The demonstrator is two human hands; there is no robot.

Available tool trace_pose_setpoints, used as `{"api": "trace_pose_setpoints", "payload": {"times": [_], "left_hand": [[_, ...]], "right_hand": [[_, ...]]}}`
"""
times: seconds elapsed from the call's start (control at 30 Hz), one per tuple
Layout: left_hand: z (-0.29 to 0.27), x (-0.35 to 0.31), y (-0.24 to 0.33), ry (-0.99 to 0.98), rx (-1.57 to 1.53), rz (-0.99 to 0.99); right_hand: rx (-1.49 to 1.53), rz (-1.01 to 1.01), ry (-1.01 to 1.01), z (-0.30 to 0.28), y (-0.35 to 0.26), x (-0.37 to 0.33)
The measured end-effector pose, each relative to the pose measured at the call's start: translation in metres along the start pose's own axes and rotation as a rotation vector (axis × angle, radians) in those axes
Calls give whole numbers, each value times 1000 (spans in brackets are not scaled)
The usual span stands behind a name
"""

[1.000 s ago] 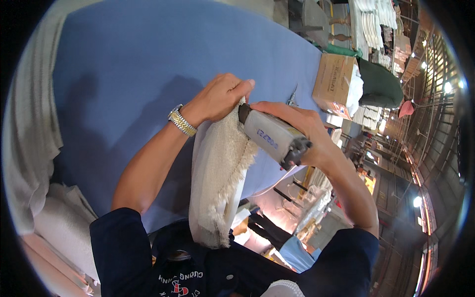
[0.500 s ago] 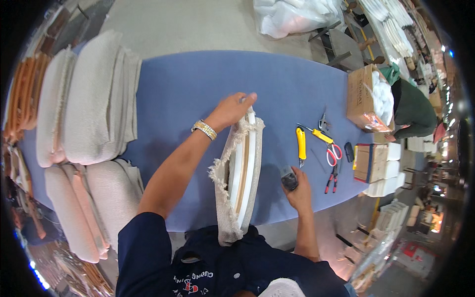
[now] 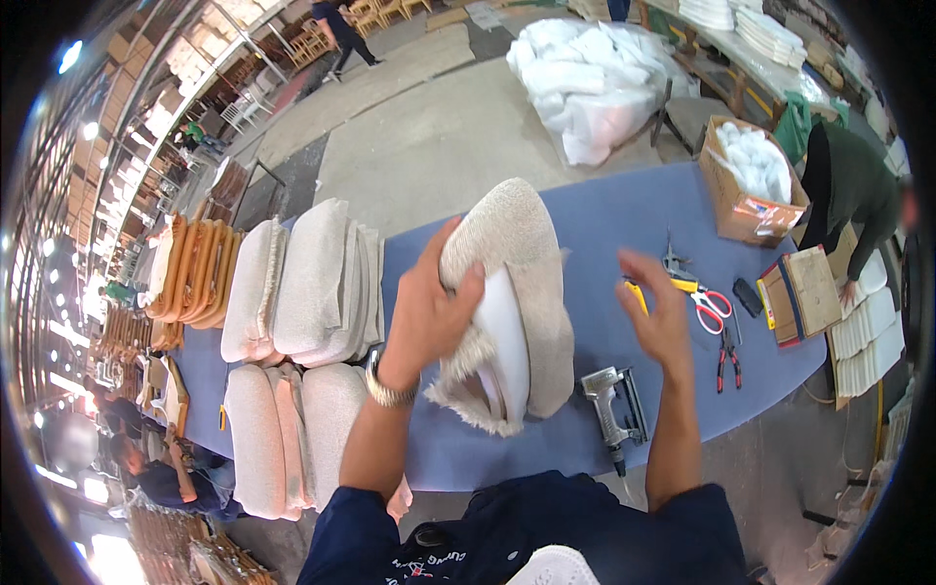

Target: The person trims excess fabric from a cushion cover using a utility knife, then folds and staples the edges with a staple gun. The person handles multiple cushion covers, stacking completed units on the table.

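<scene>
My left hand point(image 3: 429, 304) grips a beige fabric-covered cushion pad point(image 3: 546, 331) by its left side, thumb across the front. The pad is tilted up above the blue table. Its cover is folded partly open, with a frayed edge point(image 3: 478, 375) and a strip of white padding point(image 3: 502, 327) showing. To the right of the pad, my right hand point(image 3: 661, 317) is in the air, fingers apart and holding nothing. It partly hides a yellow utility knife point(image 3: 637, 296). Between the pad and my right forearm lies a grey metal staple gun point(image 3: 610, 402) with a hose at its lower end.
Stacked beige pads point(image 3: 317, 283) line the table's left side. Red-handled scissors point(image 3: 714, 308), pliers point(image 3: 728, 363) and a cardboard box point(image 3: 739, 210) of white stuffing occupy the right. Another person point(image 3: 853, 185) bends beside the box. A large white plastic bag point(image 3: 595, 88) stands beyond the table.
My right hand has let go of the staple gun, now on the table, and risen empty. My left hand has turned the pad from edge-on to show its broad face. The view has shifted left.
</scene>
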State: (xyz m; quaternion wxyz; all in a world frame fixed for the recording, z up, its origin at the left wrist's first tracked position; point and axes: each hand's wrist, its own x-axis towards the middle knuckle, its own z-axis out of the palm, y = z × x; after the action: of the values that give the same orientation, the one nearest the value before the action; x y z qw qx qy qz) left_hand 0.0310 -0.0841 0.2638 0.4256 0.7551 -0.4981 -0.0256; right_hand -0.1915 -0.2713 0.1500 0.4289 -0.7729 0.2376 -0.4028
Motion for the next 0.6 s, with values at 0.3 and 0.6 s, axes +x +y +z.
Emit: {"api": "trace_pose_setpoints", "payload": {"times": [0.3,0.6], "left_hand": [[70,-102,19,227,-71,166],[67,-103,31,258,-45,-85]], "right_hand": [[228,10,-88,82,-41,80],[313,-133,29,99,-51,53]]}}
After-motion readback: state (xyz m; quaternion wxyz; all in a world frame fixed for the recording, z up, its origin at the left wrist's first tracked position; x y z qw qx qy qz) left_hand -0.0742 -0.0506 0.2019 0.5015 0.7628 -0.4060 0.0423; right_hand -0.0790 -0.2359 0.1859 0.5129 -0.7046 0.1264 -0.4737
